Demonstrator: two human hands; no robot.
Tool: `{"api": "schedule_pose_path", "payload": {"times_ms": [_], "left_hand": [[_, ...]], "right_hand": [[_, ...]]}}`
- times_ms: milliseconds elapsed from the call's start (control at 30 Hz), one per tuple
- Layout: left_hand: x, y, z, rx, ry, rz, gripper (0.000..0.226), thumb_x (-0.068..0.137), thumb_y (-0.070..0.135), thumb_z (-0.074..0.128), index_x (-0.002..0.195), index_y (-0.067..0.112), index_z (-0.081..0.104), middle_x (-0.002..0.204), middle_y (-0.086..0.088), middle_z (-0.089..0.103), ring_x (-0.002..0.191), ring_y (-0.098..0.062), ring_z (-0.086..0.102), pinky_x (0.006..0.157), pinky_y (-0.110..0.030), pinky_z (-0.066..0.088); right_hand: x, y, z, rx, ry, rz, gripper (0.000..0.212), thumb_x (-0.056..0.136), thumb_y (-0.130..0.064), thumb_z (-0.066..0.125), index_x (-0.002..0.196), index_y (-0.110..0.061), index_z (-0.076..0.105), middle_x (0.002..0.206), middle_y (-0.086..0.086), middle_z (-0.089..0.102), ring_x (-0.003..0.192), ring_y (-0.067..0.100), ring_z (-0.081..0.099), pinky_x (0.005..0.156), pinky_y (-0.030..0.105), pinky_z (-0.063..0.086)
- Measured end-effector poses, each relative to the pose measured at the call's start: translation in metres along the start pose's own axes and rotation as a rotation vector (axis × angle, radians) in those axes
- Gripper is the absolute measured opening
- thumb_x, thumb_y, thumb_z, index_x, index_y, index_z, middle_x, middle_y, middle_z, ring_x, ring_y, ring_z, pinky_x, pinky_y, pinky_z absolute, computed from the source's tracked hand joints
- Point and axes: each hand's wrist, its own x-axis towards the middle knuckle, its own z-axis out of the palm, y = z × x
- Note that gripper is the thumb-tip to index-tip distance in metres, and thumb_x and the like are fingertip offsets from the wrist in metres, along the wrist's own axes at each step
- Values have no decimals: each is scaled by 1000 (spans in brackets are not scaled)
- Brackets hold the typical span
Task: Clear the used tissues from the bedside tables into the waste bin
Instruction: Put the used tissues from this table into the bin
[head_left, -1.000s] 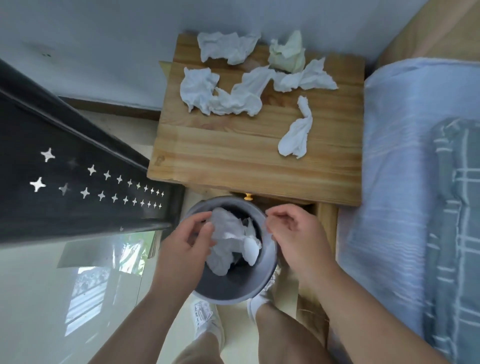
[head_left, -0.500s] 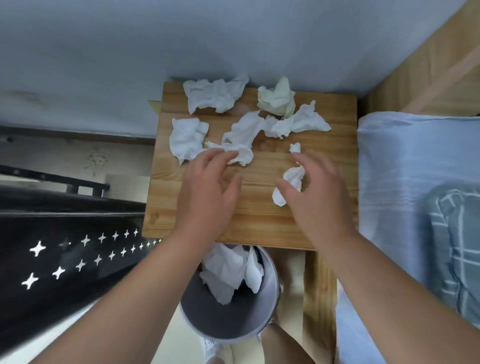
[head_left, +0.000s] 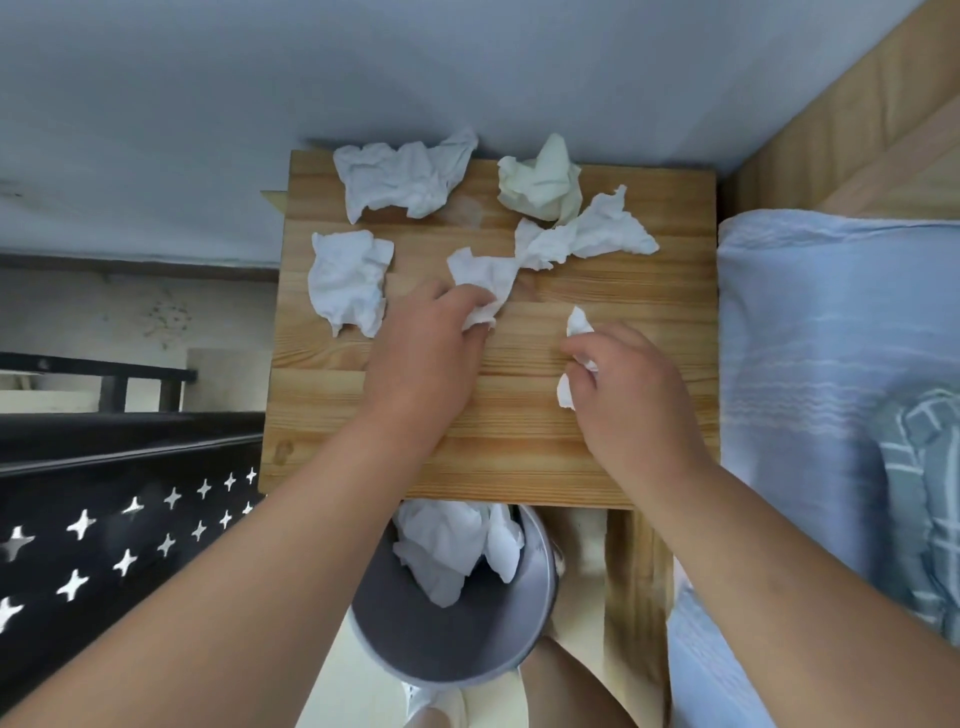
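Several crumpled white tissues lie on the wooden bedside table (head_left: 519, 452). My left hand (head_left: 426, 353) is closed on the near end of a middle tissue (head_left: 483, 275). My right hand (head_left: 628, 395) grips a small twisted tissue (head_left: 577, 332) at the table's centre right. Loose on the table are a left tissue (head_left: 348, 280), a back tissue (head_left: 405, 176), a yellowish tissue (head_left: 540, 182) and a right tissue (head_left: 587, 234). The grey waste bin (head_left: 457, 639) stands on the floor below the table's front edge, with white tissues (head_left: 452, 545) inside.
A bed with a blue striped cover (head_left: 810, 364) and a checked pillow (head_left: 924, 499) borders the table on the right. A black panel with star cut-outs (head_left: 119, 530) stands at the left. The wall (head_left: 363, 67) runs behind the table. My legs show beneath the bin.
My hands left the bin, reached over the table and closed on two tissues: the left on the middle one, the right on the small twisted one.
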Motion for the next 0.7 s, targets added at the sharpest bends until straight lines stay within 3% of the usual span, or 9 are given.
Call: {"api": "schedule_pose_path", "payload": {"times_ms": [133, 233, 367, 500, 600, 700], "left_hand": [[-29, -8, -10, -160, 72, -49, 30, 104, 26, 67, 133, 23, 73, 124, 12, 66, 106, 2, 51, 78, -6, 35], [-63, -16, -15, -262, 125, -25, 28, 101, 22, 73, 128, 21, 76, 115, 16, 65, 100, 8, 52, 86, 3, 37], [-113, -26, -9, -410, 172, -50, 25, 96, 19, 77, 121, 21, 78, 107, 24, 66, 103, 16, 59, 89, -1, 42], [-167, -34, 6, -509, 182, -110, 20, 93, 21, 76, 112, 26, 79, 103, 28, 69, 101, 11, 64, 86, -5, 45], [-204, -49, 18, -554, 163, -166, 21, 95, 15, 77, 107, 32, 77, 104, 24, 72, 102, 5, 67, 84, -9, 47], [-237, -69, 33, -519, 126, -240, 22, 96, 17, 76, 107, 36, 76, 111, 28, 69, 104, 5, 67, 81, -6, 46]], "right_hand": [[-17, -4, -4, 135, 70, 11, 24, 101, -13, 65, 118, -18, 80, 113, -5, 73, 101, 5, 60, 78, 4, 37], [-37, -9, -2, 226, 131, 3, 19, 98, -11, 69, 110, -18, 83, 102, -14, 70, 99, 1, 63, 81, -1, 40], [-73, -13, 10, 334, 161, -6, 16, 93, -9, 73, 99, -21, 83, 93, -17, 69, 95, -2, 62, 81, 0, 42], [-119, -11, 33, 360, 83, 12, 16, 93, -14, 74, 98, -26, 82, 94, -22, 71, 95, -1, 65, 84, 10, 47], [-152, -1, 51, 372, 28, 36, 17, 94, -12, 73, 99, -26, 81, 95, -24, 69, 98, -9, 63, 83, 1, 42], [-181, 13, 74, 300, -62, 39, 16, 97, -14, 70, 103, -25, 80, 101, -17, 71, 97, -1, 65, 85, 12, 50]]}}
